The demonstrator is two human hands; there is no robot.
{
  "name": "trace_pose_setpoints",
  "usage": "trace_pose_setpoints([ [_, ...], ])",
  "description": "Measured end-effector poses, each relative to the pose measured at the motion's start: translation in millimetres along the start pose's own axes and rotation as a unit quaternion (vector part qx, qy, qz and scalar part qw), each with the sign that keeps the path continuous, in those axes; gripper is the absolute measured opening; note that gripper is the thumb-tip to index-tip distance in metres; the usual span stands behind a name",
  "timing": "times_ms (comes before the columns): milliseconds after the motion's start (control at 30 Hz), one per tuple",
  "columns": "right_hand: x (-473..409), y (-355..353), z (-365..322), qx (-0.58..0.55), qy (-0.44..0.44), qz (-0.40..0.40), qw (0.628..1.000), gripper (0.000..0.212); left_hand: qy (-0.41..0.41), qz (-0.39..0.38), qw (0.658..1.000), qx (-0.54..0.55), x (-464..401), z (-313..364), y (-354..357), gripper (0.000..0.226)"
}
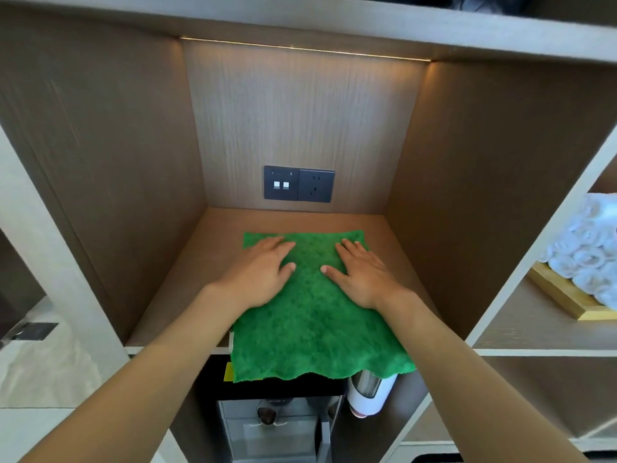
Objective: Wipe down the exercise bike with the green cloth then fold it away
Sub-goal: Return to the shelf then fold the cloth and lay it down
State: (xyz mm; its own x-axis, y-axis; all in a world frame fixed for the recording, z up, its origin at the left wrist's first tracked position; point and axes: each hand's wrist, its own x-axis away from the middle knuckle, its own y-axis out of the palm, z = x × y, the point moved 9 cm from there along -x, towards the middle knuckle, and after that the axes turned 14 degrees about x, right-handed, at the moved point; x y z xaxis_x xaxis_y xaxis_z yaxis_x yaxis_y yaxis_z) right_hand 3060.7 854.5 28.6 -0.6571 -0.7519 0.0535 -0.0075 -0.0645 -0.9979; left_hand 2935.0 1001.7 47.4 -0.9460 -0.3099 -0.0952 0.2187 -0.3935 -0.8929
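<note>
Green cloth, fuzzy, unfolded, near edge overhanging shelf; left hand and right hand spread flat upon it.

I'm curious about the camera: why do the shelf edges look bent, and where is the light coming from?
Head view: a wide-angle lens bows the straight shelf edges and stretches the forearms at the bottom corners. A light strip under the upper shelf glows warmly down the back panel. The green cloth and both flat hands, left hand and right hand, are evenly lit; the rolled towels look overexposed.
</note>
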Motion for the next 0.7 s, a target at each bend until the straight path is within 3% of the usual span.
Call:
trace_pose_setpoints([
  [200,28.6,-1.4,-15.0,0.011,-0.045,0.005,0.999,0.072,-0.032,-0.059,0.998,-0.005,32.4,-1.1,19.2,0.072],
  [300,61.6,1.3,-24.1,0.004,-0.055,-0.003,0.998,0.076,-0.021,-0.079,0.997,-0.006,54.3,3.5,21.6,0.072],
  [467,116.4,7.8,-35.7,0.006,-0.05,0.017,0.999,0.1,0.004,-0.07,0.997,-0.013,107.8,14.2,22.8,0.081],
  [567,144.9,13.5,-42.6,0.031,-0.057,0.05,0.997,0.093,0.02,-0.063,0.997,-0.048,135.4,17.3,25.1,0.102],
  [700,158.0,16.0,-43.2,0.048,-0.068,0.073,0.994,0.084,0.023,-0.058,0.996,-0.056,145.1,18.7,25.8,0.097],
])
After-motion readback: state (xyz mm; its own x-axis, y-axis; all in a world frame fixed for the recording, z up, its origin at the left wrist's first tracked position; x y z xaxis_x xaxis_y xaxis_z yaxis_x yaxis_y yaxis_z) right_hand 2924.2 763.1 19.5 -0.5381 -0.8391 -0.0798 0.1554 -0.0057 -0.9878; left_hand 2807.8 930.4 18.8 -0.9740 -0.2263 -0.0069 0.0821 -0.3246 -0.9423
